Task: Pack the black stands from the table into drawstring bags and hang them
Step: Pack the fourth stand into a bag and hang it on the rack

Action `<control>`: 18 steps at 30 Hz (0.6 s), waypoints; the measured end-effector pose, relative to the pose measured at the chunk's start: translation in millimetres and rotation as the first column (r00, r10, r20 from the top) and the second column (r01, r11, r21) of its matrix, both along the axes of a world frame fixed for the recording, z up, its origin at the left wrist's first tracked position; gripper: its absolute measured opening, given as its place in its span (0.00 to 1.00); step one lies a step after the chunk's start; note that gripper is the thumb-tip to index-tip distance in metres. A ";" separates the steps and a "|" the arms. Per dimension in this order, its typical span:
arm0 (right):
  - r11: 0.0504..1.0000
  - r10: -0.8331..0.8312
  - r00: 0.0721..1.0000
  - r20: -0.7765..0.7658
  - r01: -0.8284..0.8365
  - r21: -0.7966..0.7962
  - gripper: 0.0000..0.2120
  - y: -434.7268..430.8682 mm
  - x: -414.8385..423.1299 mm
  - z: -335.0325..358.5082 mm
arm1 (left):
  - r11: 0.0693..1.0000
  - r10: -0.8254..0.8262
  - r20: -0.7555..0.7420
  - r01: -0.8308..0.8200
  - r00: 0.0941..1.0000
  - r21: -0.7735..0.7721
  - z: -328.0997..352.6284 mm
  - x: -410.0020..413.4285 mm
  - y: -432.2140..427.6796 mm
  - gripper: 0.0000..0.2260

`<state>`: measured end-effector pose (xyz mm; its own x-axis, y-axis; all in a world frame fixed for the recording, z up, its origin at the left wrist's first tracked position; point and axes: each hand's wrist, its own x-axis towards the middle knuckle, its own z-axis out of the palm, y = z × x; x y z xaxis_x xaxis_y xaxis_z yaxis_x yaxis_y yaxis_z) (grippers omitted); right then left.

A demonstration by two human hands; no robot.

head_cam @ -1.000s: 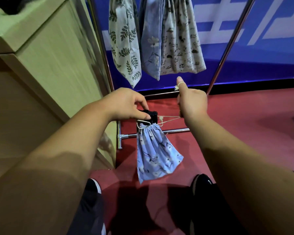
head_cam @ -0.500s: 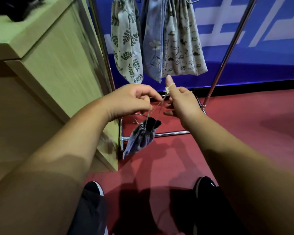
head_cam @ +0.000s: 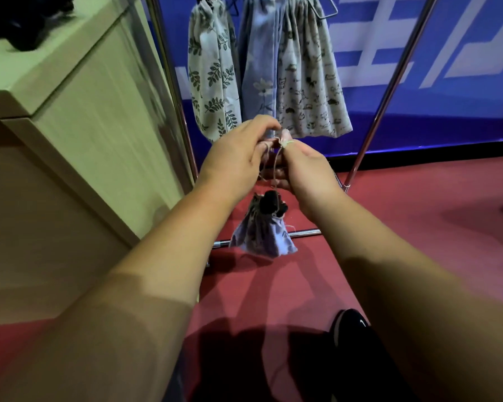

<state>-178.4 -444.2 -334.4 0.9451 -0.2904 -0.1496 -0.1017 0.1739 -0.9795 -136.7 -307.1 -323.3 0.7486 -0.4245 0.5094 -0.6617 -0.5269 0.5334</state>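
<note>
As three bags (head_cam: 212,71) hang, left hand (head_cam: 233,159) and right hand (head_cam: 307,168) hold one pouch's (head_cam: 262,236) cord (head_cam: 274,172).

Left hand (head_cam: 230,159), right hand (head_cam: 307,168) on drawstring (head_cam: 274,172) of blue bag (head_cam: 263,237)

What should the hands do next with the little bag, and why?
Probably lift the bag to the rack and hook its cord there. The bag dangles from the cord, pinched by the left hand and looped round the right hand's finger; the stand pokes from its mouth, and three other bags hang above.
</note>
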 end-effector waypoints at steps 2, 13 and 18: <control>1.000 0.008 1.000 -0.026 -0.007 0.014 0.13 -3.7 0.0 3.6 | 0.999 0.016 -0.075 -0.020 0.997 -0.048 -3.2 6.1 -6.8 0.17; 0.994 0.112 0.985 -0.129 -0.110 0.018 0.15 -27.0 -7.2 8.8 | 0.877 -0.378 -0.692 -0.001 0.615 -0.481 -23.0 10.0 -39.7 0.13; 0.994 0.109 0.991 -0.083 -0.106 0.039 0.11 -39.9 -8.9 9.6 | 0.825 -0.427 -0.733 -0.104 0.530 -0.556 -19.4 7.1 -54.2 0.13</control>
